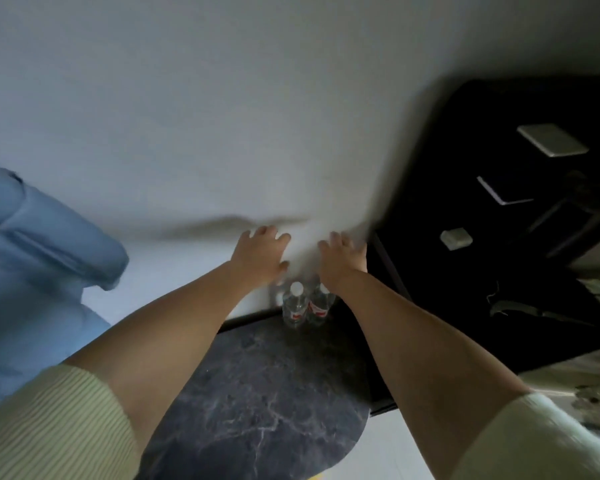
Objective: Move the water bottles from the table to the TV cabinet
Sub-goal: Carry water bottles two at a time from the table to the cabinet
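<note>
Two clear water bottles [303, 306] with white caps and red labels are seen upright, side by side and touching, at the far edge of the dark marbled worktop [257, 386], against the white wall [222, 116]. Above them, the left hand [258, 254] and right hand [342, 259] are held with fingers spread, each grip empty.
</note>
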`<state>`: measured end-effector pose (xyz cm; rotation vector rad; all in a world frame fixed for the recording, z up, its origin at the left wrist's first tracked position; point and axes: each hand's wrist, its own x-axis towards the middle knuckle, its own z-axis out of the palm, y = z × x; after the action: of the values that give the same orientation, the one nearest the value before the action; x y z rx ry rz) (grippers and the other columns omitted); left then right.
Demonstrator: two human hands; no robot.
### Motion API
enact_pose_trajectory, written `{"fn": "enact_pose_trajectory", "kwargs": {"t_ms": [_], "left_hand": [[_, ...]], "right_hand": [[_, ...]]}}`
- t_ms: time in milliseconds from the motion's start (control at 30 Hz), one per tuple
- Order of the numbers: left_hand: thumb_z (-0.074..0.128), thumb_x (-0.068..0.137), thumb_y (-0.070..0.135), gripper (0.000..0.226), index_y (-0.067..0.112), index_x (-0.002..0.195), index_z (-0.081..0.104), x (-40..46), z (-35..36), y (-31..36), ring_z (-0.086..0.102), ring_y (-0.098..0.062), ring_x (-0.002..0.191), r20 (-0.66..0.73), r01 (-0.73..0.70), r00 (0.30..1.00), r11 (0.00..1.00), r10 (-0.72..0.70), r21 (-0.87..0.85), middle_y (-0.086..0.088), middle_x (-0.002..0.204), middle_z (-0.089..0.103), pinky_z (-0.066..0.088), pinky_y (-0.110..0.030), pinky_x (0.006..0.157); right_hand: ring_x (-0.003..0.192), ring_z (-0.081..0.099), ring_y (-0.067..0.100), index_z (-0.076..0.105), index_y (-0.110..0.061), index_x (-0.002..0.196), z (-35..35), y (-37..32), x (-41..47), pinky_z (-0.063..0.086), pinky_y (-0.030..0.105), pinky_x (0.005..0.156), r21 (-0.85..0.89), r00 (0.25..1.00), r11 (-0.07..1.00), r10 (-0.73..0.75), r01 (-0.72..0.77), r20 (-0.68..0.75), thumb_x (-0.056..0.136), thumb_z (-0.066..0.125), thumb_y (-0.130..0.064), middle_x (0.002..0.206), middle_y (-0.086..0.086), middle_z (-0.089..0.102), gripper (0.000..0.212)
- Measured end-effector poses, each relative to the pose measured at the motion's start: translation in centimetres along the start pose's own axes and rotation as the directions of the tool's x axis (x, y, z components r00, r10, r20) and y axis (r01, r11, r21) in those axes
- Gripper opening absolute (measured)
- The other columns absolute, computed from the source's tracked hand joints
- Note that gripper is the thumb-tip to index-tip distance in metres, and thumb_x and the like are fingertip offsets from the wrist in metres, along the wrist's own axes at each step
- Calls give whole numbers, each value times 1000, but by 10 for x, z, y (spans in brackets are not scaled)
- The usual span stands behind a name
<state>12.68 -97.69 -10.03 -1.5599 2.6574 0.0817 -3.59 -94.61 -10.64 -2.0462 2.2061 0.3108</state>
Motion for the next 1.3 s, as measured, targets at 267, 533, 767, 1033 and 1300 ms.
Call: {"fn": "enact_pose_trajectory", "kwargs": {"t_ms": [267,533,767,1033,1300], "left_hand": [[48,93,41,47,16,133,43,-58,-64,-39,45,-28,122,-103,180,979,982,-174,56,-9,130,49,40,-40,97],[45,96,40,49,15,137,37,-159,-68,-50,47,-29,121,-109,539,840,841,-532,49,-10,132,49,43,-41,94],[47,94,40,47,17,134,41,-293,-42,-26,50,-29,116,-85,796,600,604,-796,-34,-10,127,50,45,-42,91],[50,94,42,56,15,141,37,-483,-26,26,44,-33,126,-49,966,208,213,-977,-146,-13,138,44,42,-45,98],[47,94,40,55,18,142,33,-656,-32,130,40,-28,130,-17,995,-70,-69,-997,-67,-9,141,40,40,-42,97]], "right_hand": [[147,14,27,29,-17,146,-50,-51,-8,17,55,116,-48,970,975,-220,216,-104,94,47,-16,157,9,18,55],[145,18,28,33,-15,144,-70,-110,-35,18,55,116,-123,816,828,-560,547,-142,95,46,-15,155,11,23,51],[140,28,29,35,-16,141,-47,-183,-118,23,52,113,-181,553,562,-827,807,-103,90,54,-15,148,10,34,53],[137,32,31,39,-18,141,-27,-265,-262,23,55,114,-206,208,215,-976,954,-55,93,49,-13,146,10,39,49],[133,37,30,35,-18,141,1,-303,-450,33,50,107,-241,-43,-48,-999,969,24,95,48,-25,144,10,39,48]]}}
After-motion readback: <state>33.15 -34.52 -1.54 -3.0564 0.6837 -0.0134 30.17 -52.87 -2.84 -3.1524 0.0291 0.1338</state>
